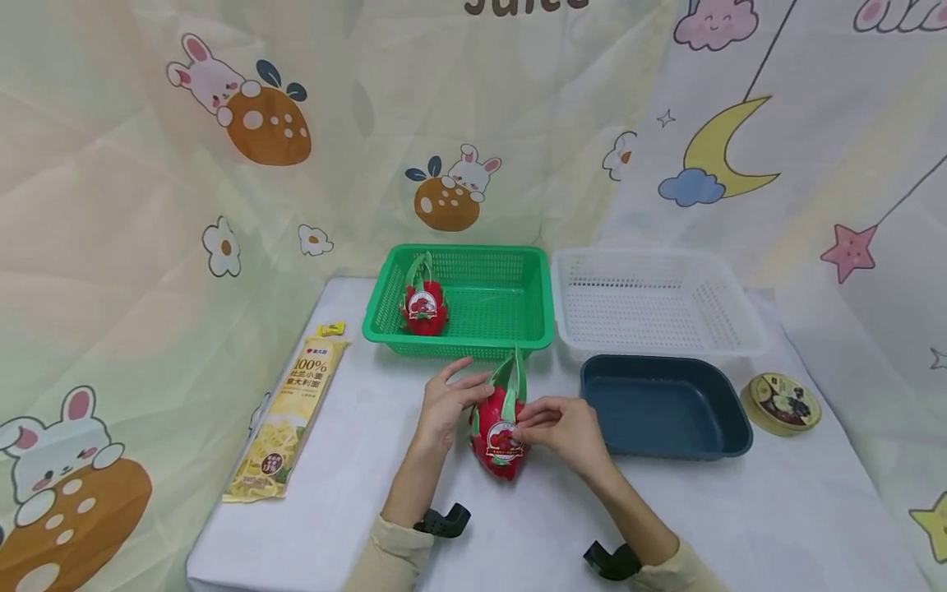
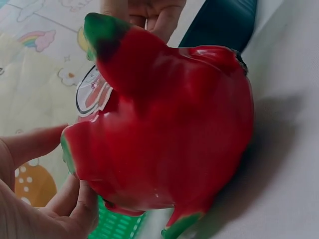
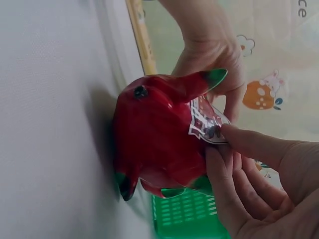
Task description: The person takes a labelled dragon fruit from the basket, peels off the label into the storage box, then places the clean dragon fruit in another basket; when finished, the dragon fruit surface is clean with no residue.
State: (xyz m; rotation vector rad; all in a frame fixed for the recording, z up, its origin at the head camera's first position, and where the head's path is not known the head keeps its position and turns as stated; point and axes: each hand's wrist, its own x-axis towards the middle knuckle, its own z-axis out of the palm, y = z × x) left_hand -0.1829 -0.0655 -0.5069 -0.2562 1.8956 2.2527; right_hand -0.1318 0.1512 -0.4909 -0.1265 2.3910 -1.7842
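Note:
A red dragon fruit [image 1: 497, 448] with green leaf tips lies on the white table, its leaves pointing away from me. My left hand [image 1: 449, 403] grips it near the leafy end, thumb and fingers on either side of a green-tipped scale in the left wrist view. On the fruit's upper face is a round sticker [image 3: 204, 122]. My right hand [image 1: 565, 432] pinches the sticker's edge between thumb and forefinger. Behind, a second dragon fruit [image 1: 425, 308] with a similar sticker stands in the left part of a green basket [image 1: 459, 344].
A white basket [image 1: 658, 349] stands right of the green one. In front of it sits a dark blue tray [image 1: 666, 448], with a round tin [image 1: 783, 403] to its right. At left lie a pasta packet [image 1: 288, 419] and a small yellow wrapped piece [image 1: 330, 329].

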